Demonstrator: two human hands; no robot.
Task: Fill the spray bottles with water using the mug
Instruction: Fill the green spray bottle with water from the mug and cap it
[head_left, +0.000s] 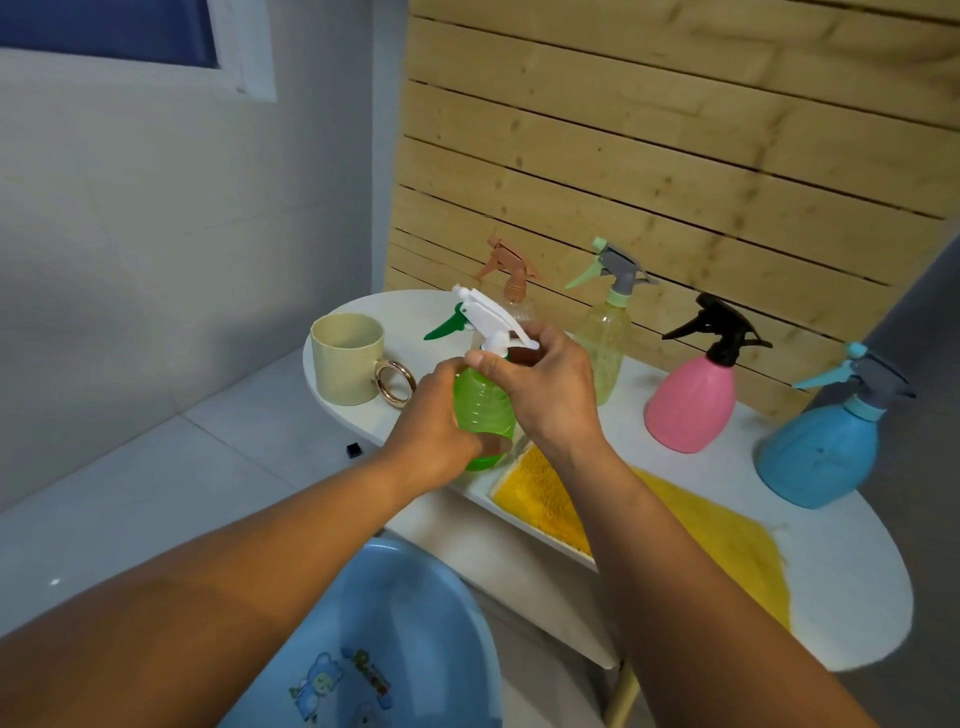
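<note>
At the bottom of the frame, nearest us, sits the blue basin (395, 623), and our forearms reach over it toward the middle of the picture. Our left hand (441, 415) keeps a closed grip around the belly of the green spray bottle (483, 410), steadying it on the near edge of the white surface (841, 571). Our right hand (545, 389) closes its grip on the neck under the white trigger head (493, 317), which we judge is being twisted; whether off or on we cannot tell. One hand anchors so the other can turn.

Just right of the bottle lies a yellow cloth (717, 530), likely there to catch spills. At left centre the beige mug (348, 358) stands upright, within easy reach for scooping from the basin. Behind and to the right, along the wooden slat panel (675, 130), wait the brown-topped clear bottle (511, 280), the pale green bottle (608, 332), the pink bottle (693, 400) and the blue bottle (821, 447), all capped.
</note>
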